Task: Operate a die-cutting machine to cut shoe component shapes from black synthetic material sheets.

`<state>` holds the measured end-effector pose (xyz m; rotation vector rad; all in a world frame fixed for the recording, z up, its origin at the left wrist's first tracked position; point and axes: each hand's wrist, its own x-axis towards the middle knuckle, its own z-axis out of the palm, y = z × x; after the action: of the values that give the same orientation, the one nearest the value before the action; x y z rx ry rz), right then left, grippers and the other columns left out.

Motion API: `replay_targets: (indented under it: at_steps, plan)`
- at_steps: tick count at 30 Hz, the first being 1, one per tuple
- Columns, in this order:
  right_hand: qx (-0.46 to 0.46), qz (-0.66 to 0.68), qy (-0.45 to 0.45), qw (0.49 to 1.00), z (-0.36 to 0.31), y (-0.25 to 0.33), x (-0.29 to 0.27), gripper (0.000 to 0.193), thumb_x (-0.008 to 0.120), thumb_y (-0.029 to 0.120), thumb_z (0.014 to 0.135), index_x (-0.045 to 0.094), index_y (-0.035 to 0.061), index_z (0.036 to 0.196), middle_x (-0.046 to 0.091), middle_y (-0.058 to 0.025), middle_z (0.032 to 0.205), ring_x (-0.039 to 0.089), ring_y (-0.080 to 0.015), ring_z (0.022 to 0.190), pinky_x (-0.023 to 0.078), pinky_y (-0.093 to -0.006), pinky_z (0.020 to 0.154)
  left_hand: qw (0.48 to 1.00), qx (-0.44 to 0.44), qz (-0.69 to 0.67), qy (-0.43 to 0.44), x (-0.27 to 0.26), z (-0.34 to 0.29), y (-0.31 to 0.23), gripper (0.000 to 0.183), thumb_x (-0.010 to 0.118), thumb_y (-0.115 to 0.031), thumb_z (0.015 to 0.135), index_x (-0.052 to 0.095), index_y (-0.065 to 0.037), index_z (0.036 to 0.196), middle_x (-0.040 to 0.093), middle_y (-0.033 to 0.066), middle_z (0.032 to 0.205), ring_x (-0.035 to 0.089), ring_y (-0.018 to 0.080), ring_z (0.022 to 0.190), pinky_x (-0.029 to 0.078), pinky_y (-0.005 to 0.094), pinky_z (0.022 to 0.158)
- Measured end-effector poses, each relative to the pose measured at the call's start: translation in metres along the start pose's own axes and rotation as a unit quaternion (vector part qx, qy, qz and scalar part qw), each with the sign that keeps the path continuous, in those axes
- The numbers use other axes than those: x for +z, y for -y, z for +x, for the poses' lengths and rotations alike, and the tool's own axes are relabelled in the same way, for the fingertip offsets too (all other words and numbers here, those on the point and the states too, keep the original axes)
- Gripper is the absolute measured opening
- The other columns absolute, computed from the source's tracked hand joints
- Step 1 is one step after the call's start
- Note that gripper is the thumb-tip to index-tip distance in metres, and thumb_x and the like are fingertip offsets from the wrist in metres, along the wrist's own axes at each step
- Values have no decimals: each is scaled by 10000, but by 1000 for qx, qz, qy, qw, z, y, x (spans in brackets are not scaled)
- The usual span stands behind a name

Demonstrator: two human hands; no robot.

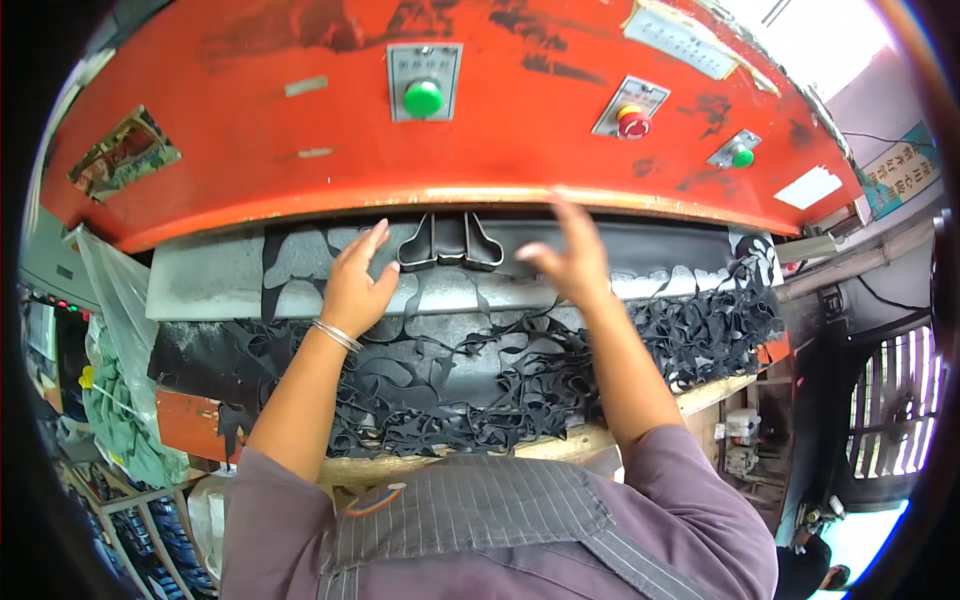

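A metal cutting die (450,259) with curved, flared sides stands on black sheet material (640,245), close under the red machine's lower edge. Just left of the die is my left hand (358,275), its fingers apart and nothing in it. To the right of the die, my right hand (572,255) is raised with thumb and fingers spread, slightly smeared by motion. Neither hand appears to grip the die. Beneath the sheet lies a pale cutting board (200,275).
Tangled black offcuts (700,330) cover the ledge nearest me. The red machine front (300,130) carries a green button (423,98), a red stop button (633,122) and a smaller green button (742,157). Clear plastic sheeting (118,290) hangs at left.
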<state>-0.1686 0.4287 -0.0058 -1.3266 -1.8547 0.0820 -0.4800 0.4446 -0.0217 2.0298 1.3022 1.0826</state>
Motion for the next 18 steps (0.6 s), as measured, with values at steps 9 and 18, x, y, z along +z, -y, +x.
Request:
replay_targets:
  at_steps: [9,18]
  plan:
    - [90,-235,-427,868,87,-79,-211,833,309,642,947,196,21,1492,112,-279,1547,68,-412,1449,46,-552,1146,906,299,229,-193,-23,82,-165,136,605,-78,864,563,-33,742,500,114,683,480,277,664,398,380,635]
    - [-156,44,252,954,-55,58,-130,549,785,372,715,615,47,1124,632,-153,1087,589,-317,1013,469,-412,859,985,-37,106,131,-10,-90,-156,237,668,-200,846,617,-49,671,578,117,649,586,296,669,471,387,615]
